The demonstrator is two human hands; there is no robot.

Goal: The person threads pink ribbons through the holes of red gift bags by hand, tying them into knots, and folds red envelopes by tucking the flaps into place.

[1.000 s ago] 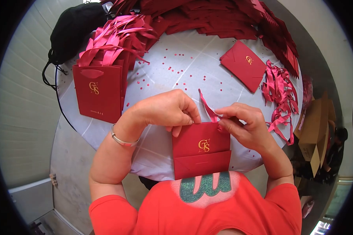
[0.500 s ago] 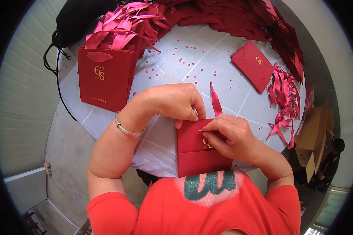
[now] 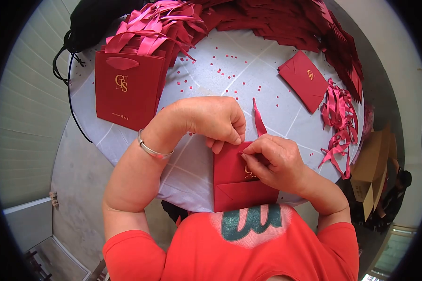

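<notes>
A flat red paper bag (image 3: 229, 196) with a gold logo lies at the table's near edge in front of my chest. My left hand (image 3: 218, 119) is closed at its top edge, thumb and fingers pinching the paper. My right hand (image 3: 279, 157) rests over the bag's right side and partly covers the logo. Its thumb and index finger pinch together at a small pink tip by the bag's face, which looks like a ribbon end. A pink ribbon (image 3: 259, 119) sticks up beyond the right hand; its lower part is hidden.
Finished-looking red bags with ribbon handles (image 3: 126, 93) stand at the left. Another flat bag (image 3: 305, 79) and a heap of loose ribbons (image 3: 337, 124) lie at the right. Red bags are piled (image 3: 276, 23) at the back. Small red paper dots (image 3: 220, 72) dot the cloth.
The left hand's fingers have shifted slightly at the bag's top edge. The right hand keeps its pinch in nearly the same spot. The whole view has moved a little.
</notes>
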